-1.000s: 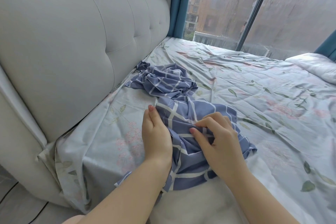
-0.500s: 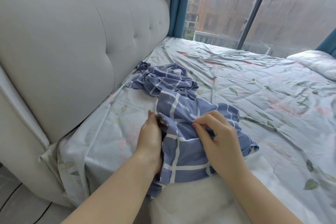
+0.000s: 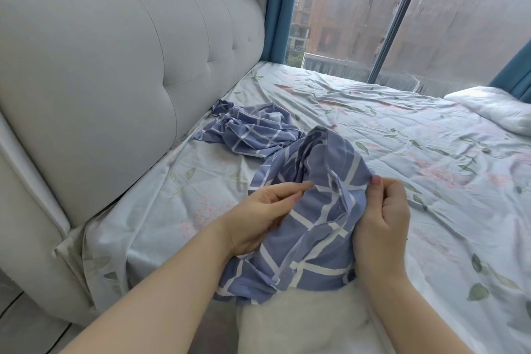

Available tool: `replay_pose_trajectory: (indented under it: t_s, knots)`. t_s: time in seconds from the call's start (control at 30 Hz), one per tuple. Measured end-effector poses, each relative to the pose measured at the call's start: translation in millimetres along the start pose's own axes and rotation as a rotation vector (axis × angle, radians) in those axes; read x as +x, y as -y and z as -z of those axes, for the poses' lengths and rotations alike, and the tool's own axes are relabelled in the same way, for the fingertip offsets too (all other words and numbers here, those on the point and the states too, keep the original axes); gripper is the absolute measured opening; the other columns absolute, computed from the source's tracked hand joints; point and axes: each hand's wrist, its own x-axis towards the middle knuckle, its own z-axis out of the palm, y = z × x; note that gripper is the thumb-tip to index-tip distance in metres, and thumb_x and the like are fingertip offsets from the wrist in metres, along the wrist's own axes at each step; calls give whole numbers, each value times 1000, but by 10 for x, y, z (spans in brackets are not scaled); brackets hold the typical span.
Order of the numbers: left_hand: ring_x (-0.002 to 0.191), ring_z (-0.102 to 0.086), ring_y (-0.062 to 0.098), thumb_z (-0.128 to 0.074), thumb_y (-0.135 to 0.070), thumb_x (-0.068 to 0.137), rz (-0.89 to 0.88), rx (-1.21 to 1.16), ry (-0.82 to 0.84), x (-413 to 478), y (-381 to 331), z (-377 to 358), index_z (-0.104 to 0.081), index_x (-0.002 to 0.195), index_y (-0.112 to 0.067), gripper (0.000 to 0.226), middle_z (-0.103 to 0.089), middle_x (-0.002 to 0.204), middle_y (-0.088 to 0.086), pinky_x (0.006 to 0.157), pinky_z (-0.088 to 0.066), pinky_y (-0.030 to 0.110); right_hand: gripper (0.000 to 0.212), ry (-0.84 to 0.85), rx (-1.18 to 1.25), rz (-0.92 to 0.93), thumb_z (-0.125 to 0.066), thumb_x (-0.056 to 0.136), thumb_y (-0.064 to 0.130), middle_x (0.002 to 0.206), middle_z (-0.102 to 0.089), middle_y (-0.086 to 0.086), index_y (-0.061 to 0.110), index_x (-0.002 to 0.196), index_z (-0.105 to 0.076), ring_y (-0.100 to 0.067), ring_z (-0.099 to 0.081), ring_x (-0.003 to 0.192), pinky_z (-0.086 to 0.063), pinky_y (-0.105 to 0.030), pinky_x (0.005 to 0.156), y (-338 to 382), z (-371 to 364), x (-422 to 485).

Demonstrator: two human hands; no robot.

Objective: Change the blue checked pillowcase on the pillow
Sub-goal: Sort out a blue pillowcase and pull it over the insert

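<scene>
Pillowcase (image 3: 321, 227), blue checked, in pinch of left hand (image 3: 258, 218) and right hand (image 3: 382, 224), over end of white pillow (image 3: 301, 322)

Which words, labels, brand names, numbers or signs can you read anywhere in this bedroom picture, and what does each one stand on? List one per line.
No text can be read anywhere.
The blue checked pillowcase, gripped by the left hand and the right hand, shows only white grid lines and no visible label.
The floral sheet shows only leaves and blossoms.
The buildings outside are too blurred for any sign to be read.
</scene>
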Motion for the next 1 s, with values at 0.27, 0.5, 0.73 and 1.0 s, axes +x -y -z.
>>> replay_pose_trajectory:
  t_s: [0.27, 0.5, 0.73, 1.0]
  knots:
    - [81, -69, 7, -67, -9, 70, -300, -18, -81, 144, 118, -420, -76, 78, -12, 13, -75, 88, -4, 75, -54, 18, 28, -77, 156, -72, -41, 106, 25, 78, -46, -8, 21, 78, -45, -22, -42, 72, -39, -44, 70, -65, 24, 33]
    - [88, -65, 16, -67, -27, 86, -367, -218, -259, 49, 109, -490, -63, 85, -18, 10, -60, 121, 20, 79, -55, 25, 30, -152, 20, 33, -40, 106, 22, 70, -45, 4, 19, 77, -44, -3, -40, 62, -35, -23, 61, 50, 71, 38]
    - [88, -58, 22, -48, -19, 101, -443, -154, -636, 47, 63, -518, -54, 91, -21, 12, -63, 91, 4, 82, -49, 38, 15, -122, -112, 390, -41, 103, 17, 82, -52, 7, 16, 90, -47, 3, -51, 76, -36, -8, 71, 218, 3, -77]
    - [71, -56, 9, -49, -11, 101, -561, -14, -832, 22, 34, -612, -47, 84, -15, 17, -58, 77, -2, 68, -50, 26, 13, 74, -191, 426, -46, 97, 36, 92, -54, 6, 28, 102, -55, -15, -57, 84, -43, -18, 71, 158, -165, -91]
